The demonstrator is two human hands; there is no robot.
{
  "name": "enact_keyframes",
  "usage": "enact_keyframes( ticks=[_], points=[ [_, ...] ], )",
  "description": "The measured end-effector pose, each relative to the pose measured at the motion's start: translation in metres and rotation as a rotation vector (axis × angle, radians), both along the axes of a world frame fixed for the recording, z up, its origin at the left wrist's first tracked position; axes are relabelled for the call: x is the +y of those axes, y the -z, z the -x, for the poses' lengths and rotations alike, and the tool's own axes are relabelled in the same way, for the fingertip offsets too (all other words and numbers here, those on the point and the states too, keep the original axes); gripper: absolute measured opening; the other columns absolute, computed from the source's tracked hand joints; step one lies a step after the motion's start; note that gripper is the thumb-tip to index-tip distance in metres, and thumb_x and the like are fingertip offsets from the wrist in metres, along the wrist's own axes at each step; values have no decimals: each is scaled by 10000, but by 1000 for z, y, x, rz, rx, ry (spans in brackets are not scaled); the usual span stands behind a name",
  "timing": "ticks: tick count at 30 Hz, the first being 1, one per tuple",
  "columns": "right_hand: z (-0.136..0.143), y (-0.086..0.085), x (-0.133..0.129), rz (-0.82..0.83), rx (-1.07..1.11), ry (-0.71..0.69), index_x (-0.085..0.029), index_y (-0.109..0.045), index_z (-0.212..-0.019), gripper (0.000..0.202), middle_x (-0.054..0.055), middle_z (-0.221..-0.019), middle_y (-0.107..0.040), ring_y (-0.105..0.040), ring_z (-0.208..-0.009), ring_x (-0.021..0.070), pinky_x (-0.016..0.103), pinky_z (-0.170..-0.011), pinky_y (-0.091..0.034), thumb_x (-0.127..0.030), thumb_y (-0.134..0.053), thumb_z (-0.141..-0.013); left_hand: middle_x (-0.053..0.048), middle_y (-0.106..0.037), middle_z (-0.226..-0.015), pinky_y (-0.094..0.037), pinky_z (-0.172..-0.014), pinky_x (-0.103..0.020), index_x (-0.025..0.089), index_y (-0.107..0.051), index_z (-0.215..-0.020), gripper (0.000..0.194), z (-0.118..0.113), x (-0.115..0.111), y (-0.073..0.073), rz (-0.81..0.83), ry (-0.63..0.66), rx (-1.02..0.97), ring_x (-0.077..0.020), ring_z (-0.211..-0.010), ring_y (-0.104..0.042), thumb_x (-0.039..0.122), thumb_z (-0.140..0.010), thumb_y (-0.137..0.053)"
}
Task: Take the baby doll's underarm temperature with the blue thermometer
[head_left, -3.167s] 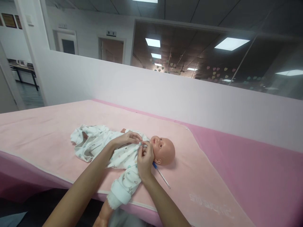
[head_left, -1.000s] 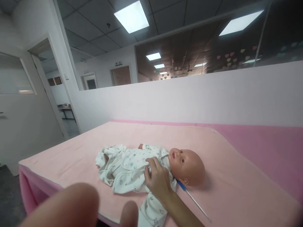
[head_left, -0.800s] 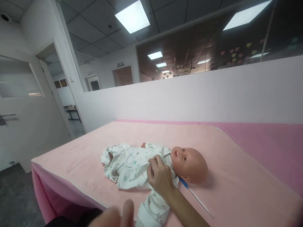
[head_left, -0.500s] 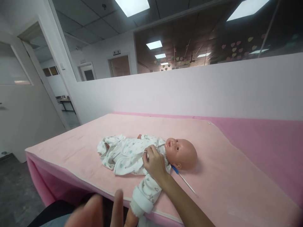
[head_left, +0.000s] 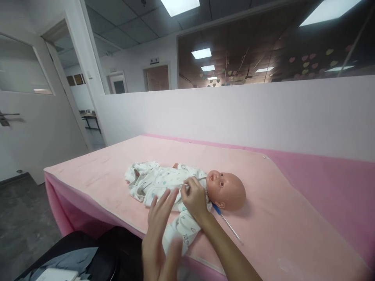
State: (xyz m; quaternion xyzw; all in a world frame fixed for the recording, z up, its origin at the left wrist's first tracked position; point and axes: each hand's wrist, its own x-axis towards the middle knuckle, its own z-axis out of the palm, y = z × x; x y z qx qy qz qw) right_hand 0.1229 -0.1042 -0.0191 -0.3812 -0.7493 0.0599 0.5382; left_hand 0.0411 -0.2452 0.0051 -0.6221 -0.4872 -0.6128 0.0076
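Observation:
A baby doll (head_left: 230,191) lies on its back on the pink covered table (head_left: 281,218), its head to the right. It wears a white patterned outfit (head_left: 164,177). At the doll's upper chest, my right hand (head_left: 195,197) pinches a thin white tie with curled fingers. My left hand (head_left: 161,234), partly blurred, is raised in front of the doll's near sleeve (head_left: 186,230) with fingers spread and nothing in it. Beside the doll's head lies a thin metal rod with a blue handle (head_left: 216,209).
A white wall (head_left: 234,117) with a window above it stands behind the table. The table's near edge runs in front of me, with a dark seat (head_left: 123,249) and a grey cloth (head_left: 64,261) below. A door (head_left: 38,105) is at the left.
My left hand has risen from the bottom edge toward the doll's near sleeve and now shows spread fingers. My right hand stays at the chest. The view has shifted slightly.

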Motion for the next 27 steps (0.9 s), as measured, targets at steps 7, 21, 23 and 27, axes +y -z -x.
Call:
enact_keyframes(
  ticks=[7, 21, 23, 27],
  points=[
    [-3, -2, 4, 48, 16, -53, -191, -482, -648, 111, -18, -667, -482, -434, -566, 102, 213, -513, -320, -90, -443, -668, -66, -541, -1199, -344, -971, -443, 244, -548, -1148, 326, 33, 93, 21, 185, 92, 253, -242, -1129, -460, 270, -865, -388],
    [-6, -5, 8, 62, 0, -91, -190, -572, -706, 184, 5, -702, -580, -493, -574, 115, 224, -541, -371, -76, -441, -646, -30, -578, -1160, -338, -959, -399, 269, -506, -1177, 336, 39, 96, 37, 225, 187, 165, -220, -1103, -486, 328, -852, -446],
    [-6, -5, 7, 71, -6, -98, -190, -589, -746, 204, 7, -711, -597, -502, -575, 118, 226, -546, -377, -82, -443, -654, -35, -579, -1154, -348, -950, -398, 266, -513, -1169, 330, 40, 97, 39, 233, 186, 135, -222, -1100, -486, 326, -850, -450],
    [-8, -5, 6, 90, -15, -121, -195, -607, -785, 222, 6, -709, -618, -512, -569, 122, 227, -545, -382, -96, -445, -672, -62, -592, -1105, -381, -908, -392, 235, -542, -1110, 298, 42, 99, 43, 241, 183, 74, -232, -1063, -505, 322, -834, -473]
  ],
)
